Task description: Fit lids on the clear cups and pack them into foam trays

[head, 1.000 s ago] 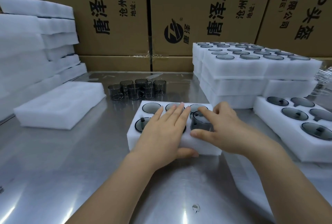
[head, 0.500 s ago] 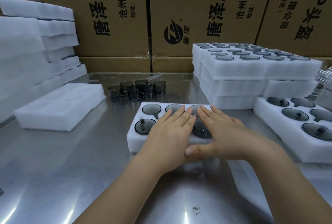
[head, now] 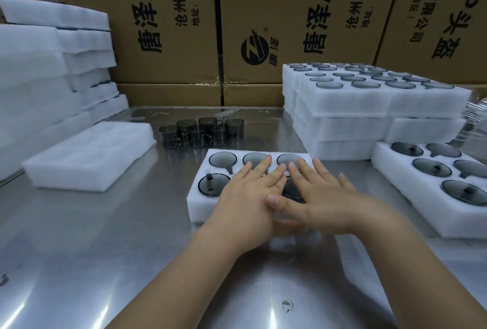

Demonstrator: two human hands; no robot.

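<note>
A wall of cardboard boxes (head: 290, 25) stands well beyond both hands. The steel tabletop (head: 105, 249) spreads out under them. Far to the left of the left hand (head: 250, 191) is a tall stack of white foam (head: 39, 70), and nearer on that side lies a single foam slab (head: 89, 154). Beyond the right hand (head: 324, 197) is a stack of filled trays (head: 369, 107), and just to its right is another tray of lidded cups (head: 411, 191).

Both hands lie flat, fingers straight, on the foam tray (head: 200, 202) in front of the person, gripping nothing. The right thumb overlaps the left hand. Just left of the left hand a lidded cup (head: 210, 185) sits in its pocket. Loose cups (head: 203, 132) cluster beyond the fingertips.
</note>
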